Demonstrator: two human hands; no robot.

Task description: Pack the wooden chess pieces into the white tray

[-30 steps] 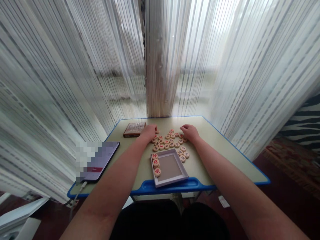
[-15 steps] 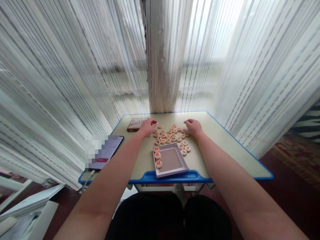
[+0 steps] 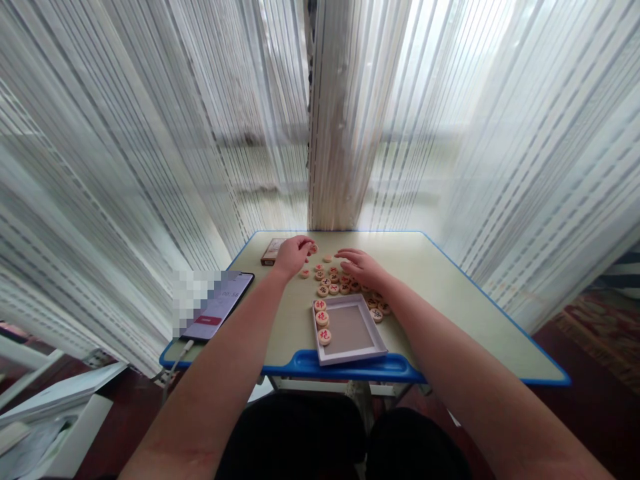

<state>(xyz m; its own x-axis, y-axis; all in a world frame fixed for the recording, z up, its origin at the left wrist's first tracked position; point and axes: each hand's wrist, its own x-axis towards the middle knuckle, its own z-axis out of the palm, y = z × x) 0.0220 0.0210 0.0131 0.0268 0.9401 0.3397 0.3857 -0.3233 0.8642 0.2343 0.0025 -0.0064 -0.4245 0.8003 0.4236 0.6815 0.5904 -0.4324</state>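
While your left hand (image 3: 294, 255) pinches one disc (image 3: 314, 249), your right hand (image 3: 366, 268) hovers over the loose discs (image 3: 334, 289), fingers extended, seemingly gripping nothing. Between them, on the desk (image 3: 420, 260), a lone disc (image 3: 327, 259) lies just left of the right fingertips, nearer that hand; round, it has no long axis. One tray (image 3: 350, 331) shows three red-marked discs (image 3: 322, 319); the loose ones, partly covered, defy a full count.

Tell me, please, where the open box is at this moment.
In the head view, the open box sits at the near edge of the table, about midway across, right of the phone and just nearer than most loose pieces.
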